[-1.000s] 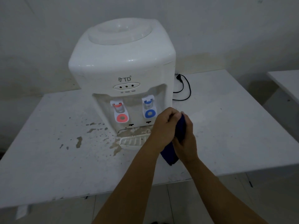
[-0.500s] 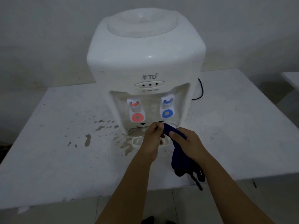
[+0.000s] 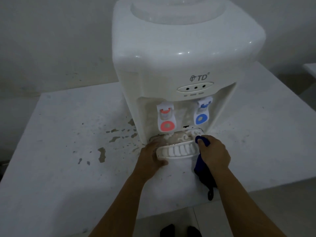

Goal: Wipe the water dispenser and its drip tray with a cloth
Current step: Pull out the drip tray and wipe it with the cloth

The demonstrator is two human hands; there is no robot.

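White slotted plastic drip tray [image 3: 177, 151], likely light and slick: left hand [image 3: 150, 158] grips its left end, right hand [image 3: 213, 155] pinches soft blue cloth [image 3: 202, 166] at its right end.

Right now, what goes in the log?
left hand: grips drip tray | right hand: holds blue cloth at tray | wiping: not started

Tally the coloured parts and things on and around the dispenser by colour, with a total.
Red: 1, the red tap
Blue: 2, the blue tap and the blue cloth gripped by the right hand
Total: 3
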